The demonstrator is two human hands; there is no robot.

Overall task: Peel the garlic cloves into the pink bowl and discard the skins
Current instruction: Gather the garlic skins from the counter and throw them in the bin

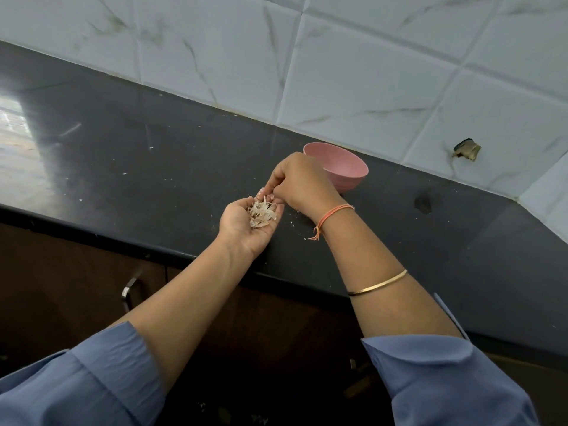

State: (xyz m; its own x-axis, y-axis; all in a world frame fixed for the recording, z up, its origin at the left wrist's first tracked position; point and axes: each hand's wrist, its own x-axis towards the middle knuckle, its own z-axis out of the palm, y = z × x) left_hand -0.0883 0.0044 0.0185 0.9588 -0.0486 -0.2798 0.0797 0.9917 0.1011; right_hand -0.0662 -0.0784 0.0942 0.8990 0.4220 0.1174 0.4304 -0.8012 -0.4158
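A pink bowl [347, 170] stands on the dark counter by the tiled wall; its inside is hidden from me. My left hand [246, 227] is cupped palm up over the counter's front part and holds a small heap of pale garlic skins [261, 213]. Just above it, my right hand [302, 182] has its fingers curled downward, and their tips pinch a bit of skin over the left fingertips. No whole clove is visible.
The black counter [153, 155] carries scattered white skin flakes, some near my right wrist [293, 215]. A tiled wall [368, 72] runs behind, with a broken hole [467, 149] at the right. Brown cabinets with a metal handle [129, 292] lie below the front edge.
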